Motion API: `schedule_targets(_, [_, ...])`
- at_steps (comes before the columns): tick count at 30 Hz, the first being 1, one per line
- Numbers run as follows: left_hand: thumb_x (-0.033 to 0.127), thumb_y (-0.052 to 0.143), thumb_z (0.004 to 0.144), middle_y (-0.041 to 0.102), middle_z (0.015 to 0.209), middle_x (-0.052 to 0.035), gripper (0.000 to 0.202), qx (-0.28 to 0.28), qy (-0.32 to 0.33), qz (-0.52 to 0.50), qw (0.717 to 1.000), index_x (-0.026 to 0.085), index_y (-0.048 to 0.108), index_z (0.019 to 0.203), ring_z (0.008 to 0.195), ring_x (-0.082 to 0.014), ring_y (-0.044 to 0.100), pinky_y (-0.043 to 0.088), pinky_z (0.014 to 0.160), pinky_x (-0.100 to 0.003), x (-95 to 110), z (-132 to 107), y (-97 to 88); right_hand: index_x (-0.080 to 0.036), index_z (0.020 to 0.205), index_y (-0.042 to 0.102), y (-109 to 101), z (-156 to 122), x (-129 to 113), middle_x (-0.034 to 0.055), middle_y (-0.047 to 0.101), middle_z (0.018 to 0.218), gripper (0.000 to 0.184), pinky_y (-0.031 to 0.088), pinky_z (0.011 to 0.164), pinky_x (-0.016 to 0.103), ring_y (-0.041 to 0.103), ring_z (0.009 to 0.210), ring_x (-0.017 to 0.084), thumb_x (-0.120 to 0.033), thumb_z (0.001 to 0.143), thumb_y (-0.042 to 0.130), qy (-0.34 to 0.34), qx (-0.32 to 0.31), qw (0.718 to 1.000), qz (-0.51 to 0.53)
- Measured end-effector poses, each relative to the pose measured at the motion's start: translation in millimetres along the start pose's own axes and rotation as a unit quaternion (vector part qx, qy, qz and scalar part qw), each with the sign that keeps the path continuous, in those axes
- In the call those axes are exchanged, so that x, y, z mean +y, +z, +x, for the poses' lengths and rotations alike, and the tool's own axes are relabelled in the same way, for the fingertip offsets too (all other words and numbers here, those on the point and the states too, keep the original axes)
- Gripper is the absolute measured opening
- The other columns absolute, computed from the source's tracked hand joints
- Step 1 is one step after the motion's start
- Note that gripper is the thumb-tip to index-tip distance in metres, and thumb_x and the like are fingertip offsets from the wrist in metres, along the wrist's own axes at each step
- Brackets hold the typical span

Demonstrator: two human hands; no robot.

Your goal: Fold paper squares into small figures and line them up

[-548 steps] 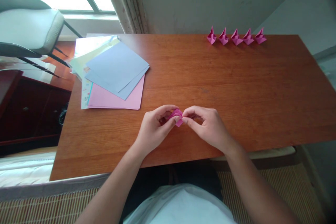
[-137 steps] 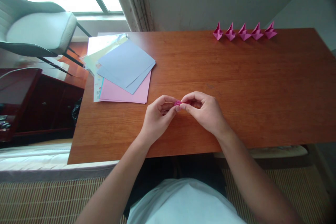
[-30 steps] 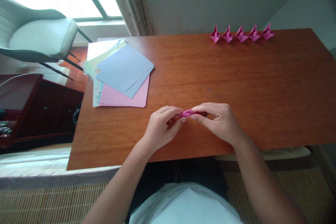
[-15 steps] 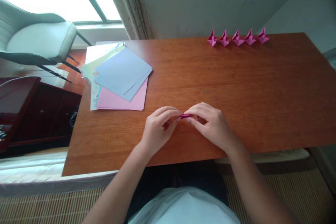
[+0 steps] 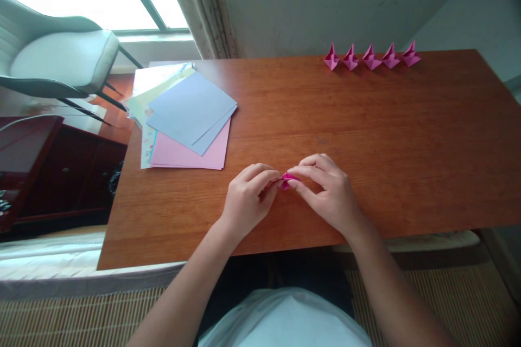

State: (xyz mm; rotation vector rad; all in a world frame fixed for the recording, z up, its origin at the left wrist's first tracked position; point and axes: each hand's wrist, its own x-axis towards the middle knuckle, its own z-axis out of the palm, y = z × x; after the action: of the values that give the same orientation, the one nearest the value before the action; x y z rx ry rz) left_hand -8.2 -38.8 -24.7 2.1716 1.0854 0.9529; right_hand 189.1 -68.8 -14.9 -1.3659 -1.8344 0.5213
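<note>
A small folded piece of magenta paper (image 5: 288,180) is pinched between both hands just above the wooden table (image 5: 386,135), near its front edge. My left hand (image 5: 246,200) grips its left end with thumb and fingertips closed. My right hand (image 5: 328,192) pinches its right end, fingers curled over it. Most of the paper is hidden by the fingers.
Several finished magenta paper figures (image 5: 371,57) stand in a row at the table's far right edge. A stack of pale blue, pink and patterned sheets (image 5: 185,119) lies at the left. A grey chair (image 5: 57,59) stands by the window, a dark cabinet (image 5: 49,168) left of the table.
The magenta piece was stretched flat between the hands a second ago; now the hands are closer together and it is bunched into a smaller shape.
</note>
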Motion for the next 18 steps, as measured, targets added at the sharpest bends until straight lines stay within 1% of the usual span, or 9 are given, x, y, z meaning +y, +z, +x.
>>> schedule_targets(3, [0.015,0.059,0.095,0.073,0.094,-0.0047,0.012,0.004,0.018,0.012,1.000,0.020,0.070,0.096,0.086,-0.0158,0.068,0.055,0.078,-0.027,-0.9,-0.6,0.7,-0.027,0.097,0.073,0.8,-0.7,-1.1,0.0035,0.067,0.087,0.011,0.052,0.078,0.035,0.061,0.084,0.020,-0.022,0.096,0.064,-0.011,-0.021,1.000,-0.014])
schedule_targets(6, [0.014,0.059,0.095,0.074,0.094,-0.0046,0.013,0.005,0.023,0.014,1.000,0.020,0.070,0.096,0.086,-0.0157,0.068,0.055,0.079,-0.027,-0.1,-0.3,-0.3,-0.027,0.094,0.074,1.8,-1.6,-1.6,0.0034,0.067,0.087,0.012,0.052,0.077,0.035,0.061,0.083,0.019,-0.022,0.096,0.063,-0.012,-0.015,1.000,-0.022])
schedule_targets(10, [0.012,0.060,0.094,0.073,0.092,-0.0045,0.011,0.021,-0.002,-0.004,1.000,0.019,0.069,0.093,0.085,-0.0153,0.068,0.054,0.078,-0.026,2.5,0.7,-2.8,-0.027,0.095,0.074,1.2,-3.0,0.1,0.0034,0.067,0.087,0.012,0.052,0.076,0.034,0.061,0.082,0.019,-0.021,0.095,0.064,-0.012,0.012,1.000,-0.011])
schedule_targets(14, [0.014,0.060,0.095,0.070,0.090,-0.0035,0.008,0.040,-0.033,-0.027,0.998,0.019,0.066,0.093,0.079,-0.0133,0.065,0.054,0.070,-0.023,4.3,1.5,-4.2,-0.027,0.092,0.074,-3.4,-5.9,4.3,0.0031,0.067,0.087,0.010,0.053,0.075,0.034,0.063,0.082,0.018,-0.022,0.094,0.066,0.004,0.037,0.999,-0.003])
schedule_targets(16, [0.015,0.059,0.095,0.068,0.089,-0.0033,0.008,0.038,-0.038,-0.036,0.998,0.019,0.065,0.094,0.078,-0.0129,0.065,0.054,0.066,-0.022,4.8,1.6,-4.3,-0.026,0.092,0.074,-6.0,-8.0,5.5,0.0024,0.068,0.085,0.009,0.053,0.070,0.032,0.063,0.077,0.017,-0.022,0.093,0.067,0.010,0.037,0.999,0.003])
schedule_targets(18, [0.015,0.059,0.095,0.068,0.089,-0.0035,0.008,0.036,-0.043,-0.041,0.998,0.019,0.064,0.094,0.078,-0.0130,0.064,0.054,0.064,-0.021,5.1,1.7,-4.4,-0.025,0.090,0.073,-7.6,-9.9,5.4,0.0013,0.067,0.082,0.008,0.051,0.063,0.028,0.060,0.068,0.014,-0.021,0.093,0.067,0.014,0.030,0.999,0.018])
